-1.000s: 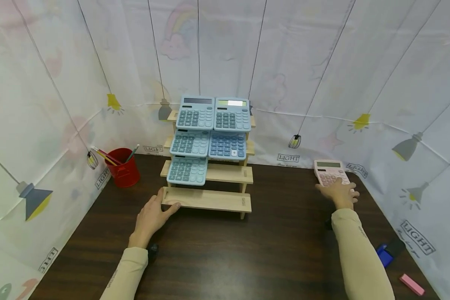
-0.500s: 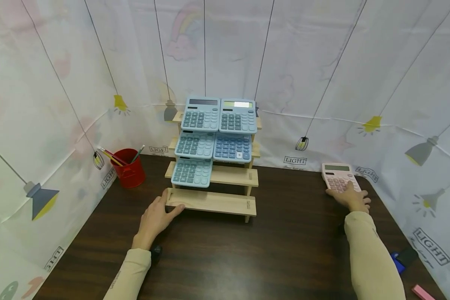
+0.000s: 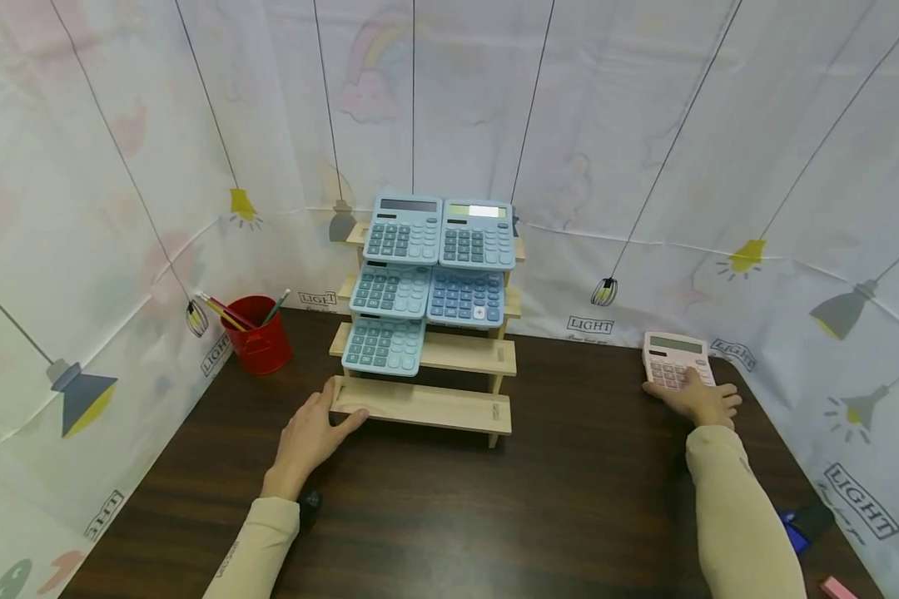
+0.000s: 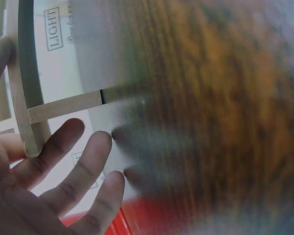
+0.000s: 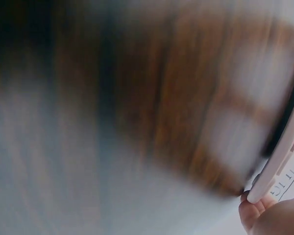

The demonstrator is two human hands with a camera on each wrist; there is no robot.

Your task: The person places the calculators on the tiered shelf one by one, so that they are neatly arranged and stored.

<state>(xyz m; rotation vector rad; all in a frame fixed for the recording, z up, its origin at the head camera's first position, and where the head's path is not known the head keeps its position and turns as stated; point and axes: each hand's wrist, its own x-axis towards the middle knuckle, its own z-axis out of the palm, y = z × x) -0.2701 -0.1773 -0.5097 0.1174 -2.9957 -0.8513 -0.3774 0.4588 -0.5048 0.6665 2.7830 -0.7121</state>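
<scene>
- The dark wooden table (image 3: 539, 499) carries a tiered wooden rack (image 3: 449, 353) with five blue calculators (image 3: 438, 279).
- Left hand (image 3: 310, 437) rests flat-fingered against the rack's bottom shelf.
- Right hand (image 3: 700, 401) lies on the pink calculator (image 3: 670, 359) at the table's far right; whether its fingers curl round it, I cannot tell.

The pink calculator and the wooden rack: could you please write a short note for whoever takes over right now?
Left hand rests open against the left end of the wooden rack's bottom step. Right hand lies on the pink calculator, flat on the table at far right; grip unclear.
Done: five blue calculators sit on the upper three steps.
Left: probably the pink one goes onto the rack; the third step's right half and the bottom step are free.
</scene>
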